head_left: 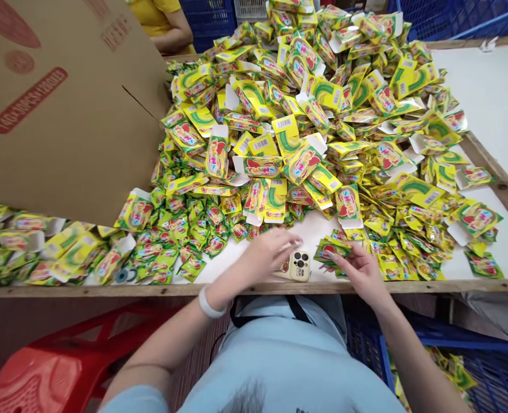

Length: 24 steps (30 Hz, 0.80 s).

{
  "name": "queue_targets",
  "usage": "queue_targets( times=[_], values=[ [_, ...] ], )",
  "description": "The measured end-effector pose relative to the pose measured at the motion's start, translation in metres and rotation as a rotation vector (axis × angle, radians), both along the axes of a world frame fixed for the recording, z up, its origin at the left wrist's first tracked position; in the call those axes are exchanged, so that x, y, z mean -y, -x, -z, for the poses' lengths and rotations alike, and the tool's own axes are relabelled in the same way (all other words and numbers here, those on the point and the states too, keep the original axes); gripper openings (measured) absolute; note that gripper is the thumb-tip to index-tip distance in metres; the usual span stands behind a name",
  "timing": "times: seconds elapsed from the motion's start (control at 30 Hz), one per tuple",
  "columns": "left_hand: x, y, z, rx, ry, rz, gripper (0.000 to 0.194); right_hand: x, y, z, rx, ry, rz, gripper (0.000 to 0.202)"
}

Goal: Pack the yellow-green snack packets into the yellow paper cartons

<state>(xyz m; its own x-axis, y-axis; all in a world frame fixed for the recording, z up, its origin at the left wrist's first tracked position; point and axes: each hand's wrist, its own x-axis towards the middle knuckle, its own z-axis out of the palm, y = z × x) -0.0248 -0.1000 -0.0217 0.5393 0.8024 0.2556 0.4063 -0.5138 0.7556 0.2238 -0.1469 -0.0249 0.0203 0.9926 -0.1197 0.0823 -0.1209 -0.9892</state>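
My right hand grips a few small green candy packets between thumb and fingers, just above the table's front edge. To its left, my left hand reaches over the table with fingers stretched out and nothing visible in them; a white band circles that wrist. Below its fingertips lies a phone in a pale case, partly covered by the hand. Loose green packets spread beyond my left hand, and loose yellow packets lie to the right. Behind both hands rises a big heap of yellow-green candy boxes, many with flaps raised.
A large cardboard carton stands at the left on the table. A wooden rim borders the surface. Below are a red stool and a blue crate holding packets. Across the table is a person in yellow.
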Motion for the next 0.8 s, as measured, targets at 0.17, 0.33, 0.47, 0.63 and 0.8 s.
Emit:
queue_targets(
  times=[0.17,0.33,0.47,0.63,0.8],
  values=[
    [-0.059,0.060,-0.020,-0.320,-0.410,-0.093,0.056,-0.006,-0.030,0.000,0.032,0.062,-0.118,0.039],
    [-0.103,0.076,-0.038,-0.397,-0.322,0.202,0.045,-0.004,-0.033,0.010,0.041,0.102,-0.153,0.041],
    [-0.112,0.089,-0.043,-0.270,-0.268,0.160,0.016,0.001,-0.043,0.017,0.017,0.046,-0.009,0.036],
    [-0.073,0.078,-0.029,0.213,-0.157,-0.137,0.033,-0.003,-0.048,0.004,-0.081,0.045,-0.043,0.033],
    [-0.025,0.017,-0.004,0.605,0.504,-0.054,0.042,-0.026,-0.026,-0.044,-0.041,-0.160,-0.100,0.029]
  ],
)
